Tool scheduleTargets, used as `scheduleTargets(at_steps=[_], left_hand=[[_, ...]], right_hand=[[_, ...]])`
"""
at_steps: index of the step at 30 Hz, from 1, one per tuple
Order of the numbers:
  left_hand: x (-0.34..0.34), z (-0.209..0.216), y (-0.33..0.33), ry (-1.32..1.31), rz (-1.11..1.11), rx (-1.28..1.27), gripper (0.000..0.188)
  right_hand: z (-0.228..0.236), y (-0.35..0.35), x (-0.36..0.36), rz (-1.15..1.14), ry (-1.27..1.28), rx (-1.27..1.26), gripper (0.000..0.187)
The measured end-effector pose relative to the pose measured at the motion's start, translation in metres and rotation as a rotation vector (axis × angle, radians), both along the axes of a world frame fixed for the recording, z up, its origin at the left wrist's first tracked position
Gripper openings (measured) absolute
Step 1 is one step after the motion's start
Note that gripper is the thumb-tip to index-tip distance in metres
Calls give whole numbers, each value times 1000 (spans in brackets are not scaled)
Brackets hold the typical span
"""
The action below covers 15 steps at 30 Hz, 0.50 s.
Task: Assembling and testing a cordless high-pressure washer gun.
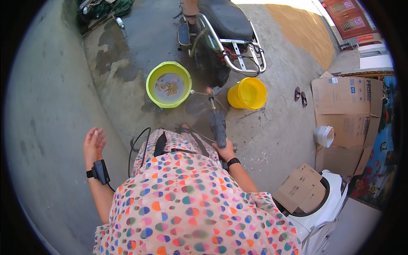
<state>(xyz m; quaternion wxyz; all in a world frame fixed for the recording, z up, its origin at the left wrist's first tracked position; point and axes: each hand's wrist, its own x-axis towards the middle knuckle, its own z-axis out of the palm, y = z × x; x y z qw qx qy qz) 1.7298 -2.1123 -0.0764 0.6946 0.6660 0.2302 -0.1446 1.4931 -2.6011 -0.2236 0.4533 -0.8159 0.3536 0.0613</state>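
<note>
My right hand (226,150) is wrapped round the grip of a dark spray gun (218,126), which looks like a pressure washer's. Its nozzle points away from me toward the wet ground behind the motorcycle (229,32). My left hand (95,143) is raised beside the grey wall, fingers loosely bent and apart, holding nothing. Ahead, left of the gun, stands a lime-green basin (153,94) with cloudy water and a brownish cloth (168,88) in it. To the gun's right is a yellow bucket (239,97), its contents hard to make out.
A black hose (144,132) loops by my left side. Flattened cardboard (340,114), a white bucket (324,136) and a white vehicle part-covered with cardboard (299,187) stand at right. Sandals (300,97) lie on the concrete. A grey wall (51,127) borders the left.
</note>
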Motion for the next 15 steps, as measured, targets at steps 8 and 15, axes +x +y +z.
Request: scheduleTargets(at_steps=[8, 15], left_hand=[[6, 14, 24, 4, 24, 21, 40], [5, 12, 16, 3, -15, 4, 38]], right_hand=[[4, 33, 30, 54, -86, -39, 38], [13, 29, 13, -74, 4, 70, 34]])
